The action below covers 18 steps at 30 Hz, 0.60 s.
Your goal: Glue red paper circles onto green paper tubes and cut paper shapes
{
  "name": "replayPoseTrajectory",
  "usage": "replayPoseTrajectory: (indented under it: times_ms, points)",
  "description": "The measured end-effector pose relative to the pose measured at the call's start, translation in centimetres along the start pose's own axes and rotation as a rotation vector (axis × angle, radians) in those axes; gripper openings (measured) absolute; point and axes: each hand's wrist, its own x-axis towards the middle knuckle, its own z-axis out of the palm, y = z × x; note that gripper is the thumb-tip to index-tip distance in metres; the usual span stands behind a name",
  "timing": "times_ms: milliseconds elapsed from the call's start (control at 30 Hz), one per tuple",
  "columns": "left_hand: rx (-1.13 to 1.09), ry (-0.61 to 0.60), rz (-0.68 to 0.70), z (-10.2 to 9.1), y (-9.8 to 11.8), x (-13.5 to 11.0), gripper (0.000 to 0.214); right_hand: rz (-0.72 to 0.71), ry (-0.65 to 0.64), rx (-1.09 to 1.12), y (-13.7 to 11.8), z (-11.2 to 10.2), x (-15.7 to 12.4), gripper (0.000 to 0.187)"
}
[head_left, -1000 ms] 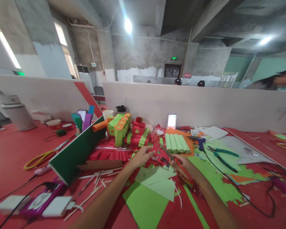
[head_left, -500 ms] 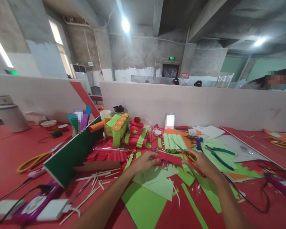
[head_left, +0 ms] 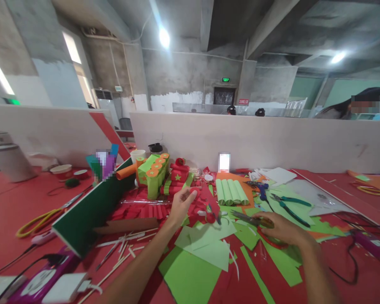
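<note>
My left hand [head_left: 182, 207] is raised over the middle of the desk, thumb and fingers pinched on a piece of red paper [head_left: 206, 195]. Part of that paper blends with the red clutter behind it. To the right, my right hand [head_left: 281, 228] grips a pair of scissors [head_left: 245, 217], its blades pointing left and lying low above green scraps. Beneath and between the hands are pale green sheets [head_left: 209, 247] and a brighter green sheet [head_left: 190, 272]. A small glue-like bottle with a dark tip [head_left: 210, 214] lies between them, partly blurred.
Pale green paper rolls [head_left: 231, 192] stand beyond the scissors, with teal-handled pliers [head_left: 291, 207] and a blue glue gun [head_left: 262, 190] to their right. Green and orange paper models [head_left: 155, 173] sit back left. A dark green board [head_left: 91, 215], wooden sticks [head_left: 123, 249] and a power strip [head_left: 44, 274] lie left.
My left hand has lifted up and left with the red paper. My right hand has moved away to the right, and the scissors have tipped down flatter.
</note>
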Motion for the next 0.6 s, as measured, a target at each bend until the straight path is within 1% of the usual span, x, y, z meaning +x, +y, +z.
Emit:
replayPoseTrajectory:
  times_ms: [33, 100, 133, 200, 267, 333, 400, 467, 500, 567, 600]
  points:
    - [-0.079, 0.013, 0.003, 0.0, 0.1, 0.0, 0.031, 0.009, -0.037, -0.015, 0.0, 0.0, 0.0, 0.039]
    - [-0.246, 0.017, 0.003, 0.0, 0.2, 0.0, 0.029, 0.029, -0.017, -0.071, -0.3, -0.1, 0.1, 0.034]
    - [-0.313, 0.002, -0.013, 0.0, 0.2, -0.1, 0.028, 0.03, 0.008, -0.085, -0.7, -0.1, 0.2, 0.036]
    - [-0.395, -0.046, -0.042, 0.1, 0.2, -0.4, 0.028, 0.015, 0.068, -0.046, -2.1, 0.2, 0.4, 0.047]
    - [-0.402, -0.136, -0.058, 0.2, 0.2, -0.7, 0.028, -0.01, 0.089, 0.085, -4.1, 0.9, 0.9, 0.062]
    - [-0.341, -0.257, -0.064, 0.3, 0.4, -1.2, 0.027, -0.053, 0.05, 0.239, -6.4, 2.2, 1.4, 0.074]
    - [-0.229, -0.387, -0.075, 0.5, 0.7, -1.7, 0.024, -0.11, -0.01, 0.427, -8.6, 3.6, 2.1, 0.079]
    - [-0.121, -0.494, -0.095, 0.8, 1.1, -2.0, 0.024, -0.174, -0.05, 0.487, -10.3, 4.9, 2.7, 0.076]
    - [-0.084, -0.531, -0.1, 1.0, 1.2, -2.1, 0.026, -0.207, -0.05, 0.495, -10.9, 5.3, 3.0, 0.07]
    - [-0.038, -0.565, -0.094, 1.2, 1.3, -2.2, 0.029, -0.264, -0.016, 0.455, -11.4, 5.6, 3.5, 0.051]
    - [-0.017, -0.563, -0.089, 1.3, 1.2, -2.1, 0.03, -0.279, 0.004, 0.428, -11.2, 5.4, 3.7, 0.041]
